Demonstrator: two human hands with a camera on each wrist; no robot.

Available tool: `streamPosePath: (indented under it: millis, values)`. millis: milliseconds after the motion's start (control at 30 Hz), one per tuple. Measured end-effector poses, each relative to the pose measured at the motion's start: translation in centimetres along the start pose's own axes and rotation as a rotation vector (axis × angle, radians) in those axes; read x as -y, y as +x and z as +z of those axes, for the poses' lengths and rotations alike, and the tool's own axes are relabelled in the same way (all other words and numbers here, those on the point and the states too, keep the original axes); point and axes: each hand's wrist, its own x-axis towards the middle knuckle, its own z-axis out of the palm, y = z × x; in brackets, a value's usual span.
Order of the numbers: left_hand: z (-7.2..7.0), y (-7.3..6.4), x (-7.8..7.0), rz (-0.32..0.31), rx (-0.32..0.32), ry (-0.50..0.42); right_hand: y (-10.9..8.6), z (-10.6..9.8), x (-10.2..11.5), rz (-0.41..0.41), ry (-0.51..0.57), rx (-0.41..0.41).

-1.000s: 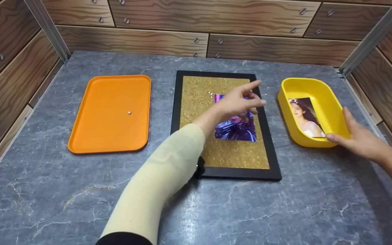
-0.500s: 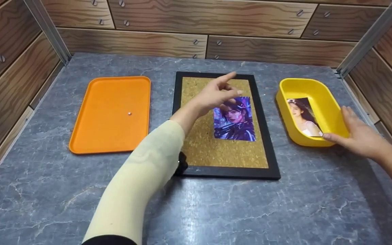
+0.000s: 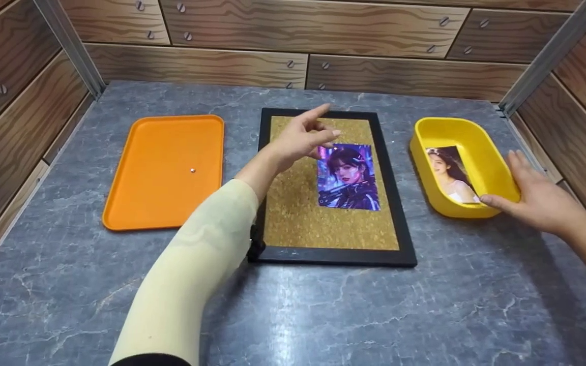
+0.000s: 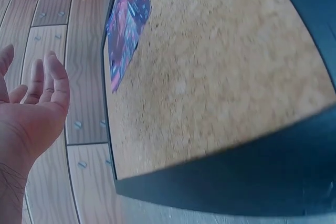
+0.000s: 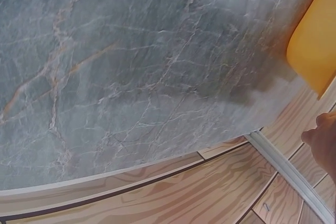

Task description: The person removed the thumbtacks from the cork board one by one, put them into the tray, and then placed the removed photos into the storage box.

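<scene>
My left hand (image 3: pixel 298 136) hovers over the left upper part of a black-framed cork board (image 3: pixel 333 229), index finger and thumb stretched out, nothing held. Beside its fingertips lies a purple-blue picture card (image 3: pixel 349 178) on the cork. In the left wrist view the hand (image 4: pixel 39 106) shows its palm with loosely bent fingers. At the right, my right hand (image 3: pixel 545 201) is spread at the near right corner of a yellow container (image 3: pixel 496 175), the thumb at its near rim and the fingers along its side. A photo card (image 3: pixel 451 174) lies inside the container.
An orange tray (image 3: pixel 163 173) lies left of the board, with a tiny shiny silver piece (image 3: pixel 193 170) on it. Wood-patterned walls (image 3: pixel 232 66) enclose the grey marbled table (image 3: pixel 354 310) at the back and sides.
My left hand has drawn back leftward from over the picture card, uncovering most of it. My right hand's fingers have straightened a little beside the container; the cards lie where they were.
</scene>
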Motion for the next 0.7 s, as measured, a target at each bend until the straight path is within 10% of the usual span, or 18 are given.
streamPosePath:
  millis: [700]
  values:
    - [-2.8,-1.5,0.5,0.012,-0.064,0.018,1.0,-0.1,7.1,-0.162,0.051,-0.083]
